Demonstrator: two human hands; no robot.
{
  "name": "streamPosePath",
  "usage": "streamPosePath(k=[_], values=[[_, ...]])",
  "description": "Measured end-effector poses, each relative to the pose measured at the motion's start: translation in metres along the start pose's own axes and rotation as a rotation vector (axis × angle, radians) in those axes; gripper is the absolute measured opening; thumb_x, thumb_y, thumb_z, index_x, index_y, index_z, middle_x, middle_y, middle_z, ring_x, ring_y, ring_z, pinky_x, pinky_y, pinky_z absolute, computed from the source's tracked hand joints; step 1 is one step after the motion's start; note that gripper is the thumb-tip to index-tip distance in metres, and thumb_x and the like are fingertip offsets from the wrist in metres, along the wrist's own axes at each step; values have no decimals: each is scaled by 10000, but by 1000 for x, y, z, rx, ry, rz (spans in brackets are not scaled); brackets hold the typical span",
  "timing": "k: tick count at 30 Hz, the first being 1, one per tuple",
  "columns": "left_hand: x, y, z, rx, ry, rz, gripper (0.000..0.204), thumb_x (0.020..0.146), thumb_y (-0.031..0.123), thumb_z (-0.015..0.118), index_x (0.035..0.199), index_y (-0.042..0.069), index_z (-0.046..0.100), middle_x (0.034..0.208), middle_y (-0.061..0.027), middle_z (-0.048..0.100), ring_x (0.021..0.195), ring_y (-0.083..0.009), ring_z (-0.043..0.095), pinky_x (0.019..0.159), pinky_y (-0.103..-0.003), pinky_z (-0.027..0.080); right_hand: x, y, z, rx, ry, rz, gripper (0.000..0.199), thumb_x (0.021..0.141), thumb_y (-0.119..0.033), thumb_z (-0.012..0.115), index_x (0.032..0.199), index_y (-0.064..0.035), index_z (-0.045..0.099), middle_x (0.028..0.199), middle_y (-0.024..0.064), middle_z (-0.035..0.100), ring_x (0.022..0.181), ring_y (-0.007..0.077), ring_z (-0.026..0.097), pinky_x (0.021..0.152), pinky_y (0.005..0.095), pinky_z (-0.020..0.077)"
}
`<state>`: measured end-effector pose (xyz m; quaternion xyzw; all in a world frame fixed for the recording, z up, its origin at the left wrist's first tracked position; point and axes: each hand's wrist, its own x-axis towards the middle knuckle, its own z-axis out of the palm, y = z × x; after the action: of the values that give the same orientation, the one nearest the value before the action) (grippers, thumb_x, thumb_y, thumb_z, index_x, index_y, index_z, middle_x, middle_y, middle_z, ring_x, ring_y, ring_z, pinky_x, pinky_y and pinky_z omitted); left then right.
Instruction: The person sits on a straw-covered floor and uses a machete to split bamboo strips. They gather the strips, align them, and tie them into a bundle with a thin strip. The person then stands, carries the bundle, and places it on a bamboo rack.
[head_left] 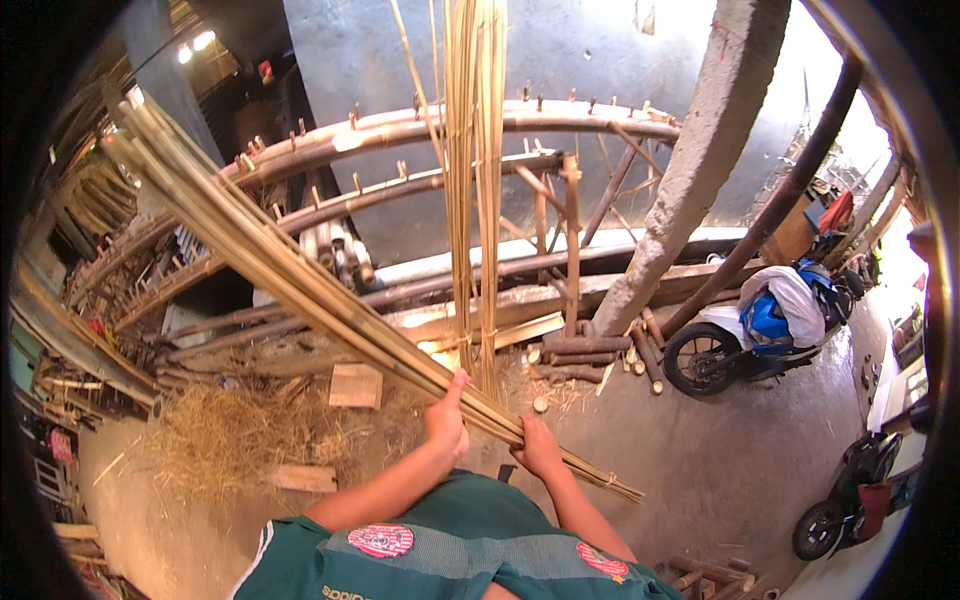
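**A:** Where are the hands, and what do they hold?

**B:** Both hands sit low in the middle of the view, side by side. The left hand (pixel 446 425) is closed around a long bundle of bamboo strips (pixel 300 275), thumb raised along it. The right hand (pixel 538 447) grips the same bundle just beside the left, fingers curled under it.

**A:** How does the bundle lie?

**B:** It runs on a slant, from its short end just past the right hand at lower right, up and away to the upper left, well beyond the left hand.

**A:** How many bundles are there?

**B:** Two that I can count. One is held; a second bundle of upright strips (pixel 475 190) stands directly beyond the hands, apart from them. The single strips are too many and too fine to count.

**A:** What surrounds them?

**B:** Behind the upright strips stands a curved frame of thick bamboo poles (pixel 420 125). A pile of straw-like shavings (pixel 240 435) lies on the floor to the left. A grey concrete pillar (pixel 690 160) leans at right, with short cut logs (pixel 585 350) at its foot. Two motorbikes are parked at right: one under a blue and white cover (pixel 760 325), one darker (pixel 855 495) nearer the lower edge.
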<state>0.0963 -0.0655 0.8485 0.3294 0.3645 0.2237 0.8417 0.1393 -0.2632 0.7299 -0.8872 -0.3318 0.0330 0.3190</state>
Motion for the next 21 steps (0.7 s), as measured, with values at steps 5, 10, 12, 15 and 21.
streamPosePath(k=[5,10,12,15,21], values=[[39,16,20,68,70,-16,335,911,254,786,1079,-1,650,1009,-84,681,964,-201,623,898,-374,502,27,-1,10,61,-207,147,627,728,-151,802,1245,-30,468,1119,270,626,1071,475,592,888,525,497],[114,51,60,229,-132,10,473,932,274,750,1221,-51,564,1047,-138,662,1021,-256,641,950,-425,541,99,-8,16,65,-165,173,798,733,-182,819,1372,-13,372,1138,285,626,1061,485,599,900,533,506],[157,67,81,258,-260,47,405,946,240,733,1228,5,561,1063,-90,672,940,-186,652,852,-366,548,142,-13,17,44,-87,196,798,727,-176,823,1357,-4,364,1133,295,625,1054,491,602,898,539,506],[222,101,124,343,-428,245,355,992,252,676,1225,16,547,1048,-84,673,935,-172,655,816,-346,551,220,-23,10,65,-88,239,765,749,-201,826,1329,0,369,1159,309,615,1078,487,606,899,538,509],[318,175,199,341,-509,335,389,1000,268,670,1254,19,514,1069,-87,671,959,-169,651,847,-346,543,365,-54,17,159,5,289,764,780,-210,819,1341,8,350,1160,328,619,1086,499,610,911,529,510]])
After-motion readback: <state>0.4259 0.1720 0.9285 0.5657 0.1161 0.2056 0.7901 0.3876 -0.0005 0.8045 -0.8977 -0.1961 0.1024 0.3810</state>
